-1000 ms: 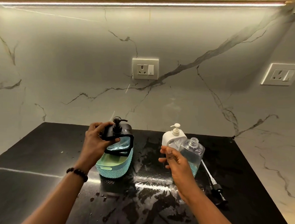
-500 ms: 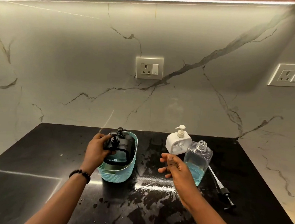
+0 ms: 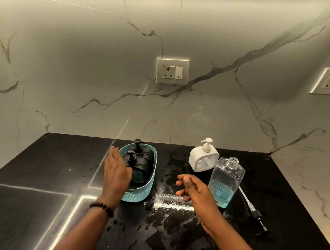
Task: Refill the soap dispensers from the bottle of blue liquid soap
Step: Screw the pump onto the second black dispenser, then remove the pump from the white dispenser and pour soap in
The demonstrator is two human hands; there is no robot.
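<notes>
Released a moment ago, the black pump soap dispensers (image 3: 140,161) now stand inside the teal woven plastic basket (image 3: 136,194) at centre frame, no longer gripped by the left hand (image 3: 115,172). That hand has opened, fingers straight and together, holding nothing, and hovers over the basket's left rim, hiding part of it. Two black pump heads rise above the basket, one behind the other.

Right of centre, the clear square-shouldered bottle of blue liquid soap (image 3: 225,183) stands uncapped and slightly tilted in the wide-angle view, its blue liquid filling roughly the lower half. Just beside it, the right hand (image 3: 194,191) hangs above the counter with fingers loosely curled and spread, gripping nothing; whether its back touches the bottle cannot be told.

Behind the bottle and touching or nearly touching its shoulder sits a white square pump dispenser (image 3: 203,158) with a clear front window. A black pump cap with its long white dip tube (image 3: 251,209) lies flat at lower right, beside the bottle's base.

All rest on a wet black stone countertop (image 3: 44,176) marked by splashes and glare, below a grey-veined marble backsplash (image 3: 87,55) carrying a white wall socket with switch (image 3: 172,71).
</notes>
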